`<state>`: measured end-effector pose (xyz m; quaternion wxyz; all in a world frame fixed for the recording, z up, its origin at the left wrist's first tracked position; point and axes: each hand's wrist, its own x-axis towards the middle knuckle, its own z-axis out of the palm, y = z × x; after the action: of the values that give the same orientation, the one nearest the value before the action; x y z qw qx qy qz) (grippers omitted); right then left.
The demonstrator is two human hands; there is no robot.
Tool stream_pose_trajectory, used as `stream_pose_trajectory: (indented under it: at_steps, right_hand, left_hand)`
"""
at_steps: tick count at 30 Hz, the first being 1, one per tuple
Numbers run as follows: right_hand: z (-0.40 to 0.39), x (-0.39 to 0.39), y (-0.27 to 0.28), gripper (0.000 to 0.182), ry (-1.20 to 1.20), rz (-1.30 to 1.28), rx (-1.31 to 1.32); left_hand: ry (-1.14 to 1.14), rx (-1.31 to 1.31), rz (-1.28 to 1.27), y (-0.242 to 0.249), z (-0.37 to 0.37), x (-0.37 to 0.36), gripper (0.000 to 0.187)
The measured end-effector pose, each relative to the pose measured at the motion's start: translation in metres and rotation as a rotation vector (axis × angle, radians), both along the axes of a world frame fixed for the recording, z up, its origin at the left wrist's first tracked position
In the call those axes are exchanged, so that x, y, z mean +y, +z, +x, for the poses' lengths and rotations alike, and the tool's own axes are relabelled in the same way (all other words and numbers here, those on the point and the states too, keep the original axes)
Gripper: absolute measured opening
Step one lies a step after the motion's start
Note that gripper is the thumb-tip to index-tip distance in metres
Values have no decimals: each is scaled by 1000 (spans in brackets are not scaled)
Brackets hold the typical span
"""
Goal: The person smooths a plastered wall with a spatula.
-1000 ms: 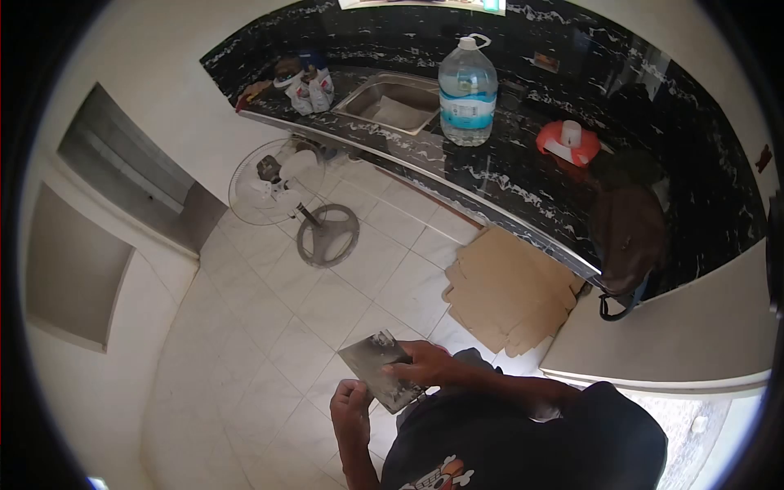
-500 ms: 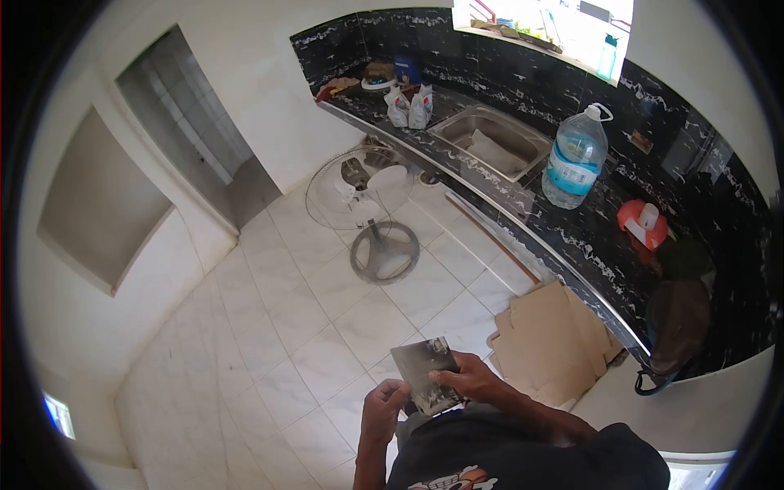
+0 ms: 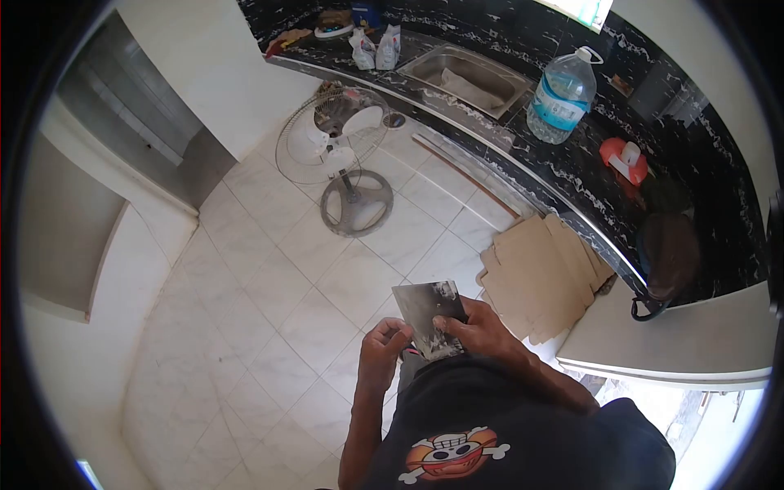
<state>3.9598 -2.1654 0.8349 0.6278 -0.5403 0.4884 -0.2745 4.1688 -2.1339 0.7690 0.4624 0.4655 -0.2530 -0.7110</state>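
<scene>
A dark, flat rectangular tile piece [image 3: 425, 306] with whitish smears is held in front of my shirt. My right hand [image 3: 478, 328] grips its right side, with the thumb lying across the face and the fingers behind it. At the lower left edge, my left hand [image 3: 382, 349] is closed, its thumb and curled fingertips meeting the tile's edge. A small pinkish spot shows just below those fingertips, too small to make out.
A standing fan [image 3: 347, 175] stands on the tiled floor ahead. Flattened cardboard [image 3: 535, 278] lies to the right, below a black counter [image 3: 572, 180] carrying a large water bottle [image 3: 562, 98], a sink [image 3: 465, 77], white bags [image 3: 376, 49] and a dark bag [image 3: 671, 253].
The view has tilted downward, so the room sits higher in the picture and more of my shirt shows. Both hands stay at the tile, which now looks slightly more upright.
</scene>
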Motion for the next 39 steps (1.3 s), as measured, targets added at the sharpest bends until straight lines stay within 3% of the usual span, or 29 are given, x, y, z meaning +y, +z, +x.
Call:
stream_pose_trajectory:
  at_steps: [15,39]
  right_hand:
    - [47,16,2,44,-69,69,284]
    - [127,0,2,41,27,26,320]
  left_hand:
    - [-129,87,110,-11,44,1,10]
    - [-70,92,49,-30,116,10,15]
